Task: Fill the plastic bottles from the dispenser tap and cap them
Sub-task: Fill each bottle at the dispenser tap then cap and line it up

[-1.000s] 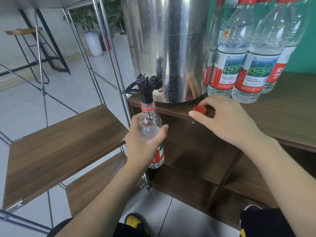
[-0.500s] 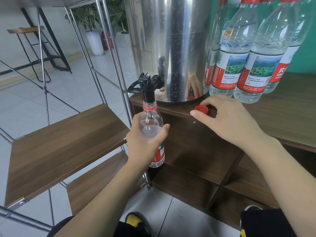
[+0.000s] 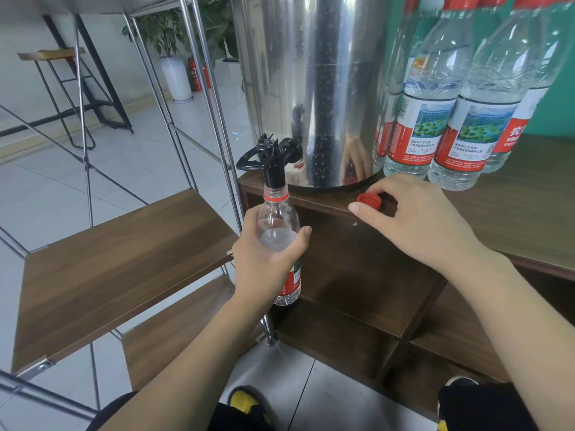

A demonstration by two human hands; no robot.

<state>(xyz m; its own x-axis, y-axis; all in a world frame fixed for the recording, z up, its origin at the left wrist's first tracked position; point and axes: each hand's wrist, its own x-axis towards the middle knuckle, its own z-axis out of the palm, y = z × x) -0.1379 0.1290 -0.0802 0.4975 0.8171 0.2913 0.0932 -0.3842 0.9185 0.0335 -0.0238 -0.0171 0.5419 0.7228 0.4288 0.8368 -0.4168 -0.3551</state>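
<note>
Nothing has shifted in the last second: my left hand (image 3: 267, 256) still grips the bottle (image 3: 278, 231) under the tap (image 3: 273, 163), water near its shoulder, while my right hand (image 3: 417, 219) pinches the red cap (image 3: 369, 200) on the counter (image 3: 513, 219), so capping comes soon.

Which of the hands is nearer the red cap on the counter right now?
Right. The right hand pinches the red cap at the counter edge; the left hand grips the bottle under the tap, off to the cap's left.
</note>
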